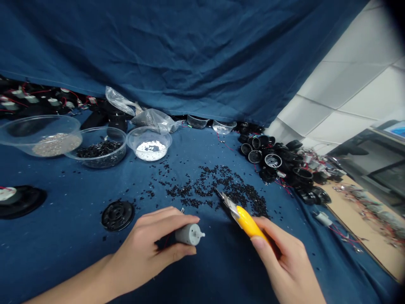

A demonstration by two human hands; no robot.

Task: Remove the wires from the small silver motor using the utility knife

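Observation:
My left hand [155,240] is closed around a small grey cylindrical motor [188,234], gripped between thumb and fingers. A pale shaft sticks out of the motor's end and points right. In my right hand [284,257] is a pair of pliers [249,221] with a yellow handle. Their narrow metal jaws point up and left, over a scatter of tiny black pieces [221,181] on the blue cloth. The motor and the pliers are apart. Left of my left hand lies a round black plastic disc [117,215].
Clear plastic bowls [149,145] at the back left hold white bits, black pieces and pale granules. Plastic bags [155,120] lie behind them. Black round housings [274,160] pile up at right, beside a cardboard sheet [357,219] with wired parts. A blue curtain [177,55] hangs behind.

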